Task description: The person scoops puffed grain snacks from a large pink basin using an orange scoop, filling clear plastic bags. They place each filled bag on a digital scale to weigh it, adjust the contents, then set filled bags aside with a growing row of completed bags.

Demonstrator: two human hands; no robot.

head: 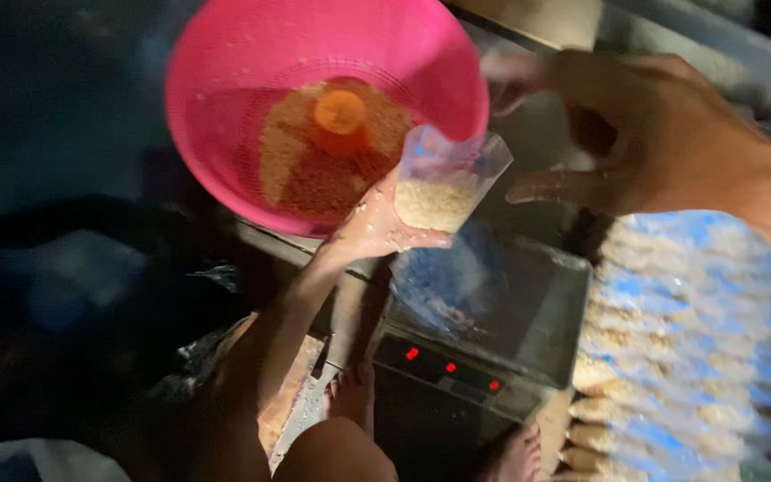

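Note:
My left hand (375, 225) holds up a small clear plastic bag (446, 178) partly filled with pale grain, its mouth right beside the lower right rim of a pink bowl (252, 62). The bowl is tilted toward me and holds brown grain and a small orange cup (340, 112). My right hand (644, 134) reaches in from the right, and its blurred fingertips pinch the bowl's right rim. Below the bag stands a dark digital scale (528, 312) with red lights on its front.
Rows of filled small bags with blue markings (689, 339) lie stacked at the right. My bare knees and feet (350, 393) are beside the scale. Dark plastic sheeting (91, 295) covers the left. A ledge edge (546, 22) runs along the top.

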